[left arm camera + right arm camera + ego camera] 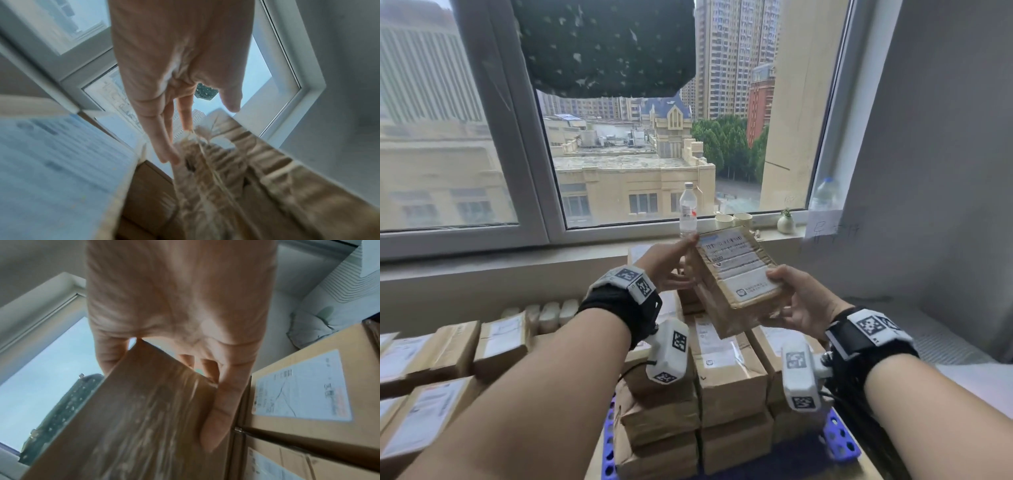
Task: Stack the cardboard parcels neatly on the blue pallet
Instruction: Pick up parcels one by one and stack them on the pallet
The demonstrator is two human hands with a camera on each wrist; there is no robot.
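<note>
I hold a cardboard parcel (pixel 736 270) with a white label, tilted, above the stacked parcels (pixel 726 370) on the blue pallet (pixel 839 442). My left hand (pixel 671 263) touches its far left end with straight fingers. The left wrist view shows those fingers (pixel 164 138) against the taped end of the parcel (pixel 216 178), thumb apart. My right hand (pixel 791 298) grips the near right corner, thumb on the label. In the right wrist view the hand (pixel 180 345) pinches the parcel (pixel 133 426) between thumb and fingers, beside the stack (pixel 298 386).
Several loose parcels (pixel 431 359) lie to the left of the pallet. On the window sill behind stand a clear bottle (pixel 687 209), two cups (pixel 732 219) and a small vase (pixel 786 222). A grey wall (pixel 945 171) closes the right side.
</note>
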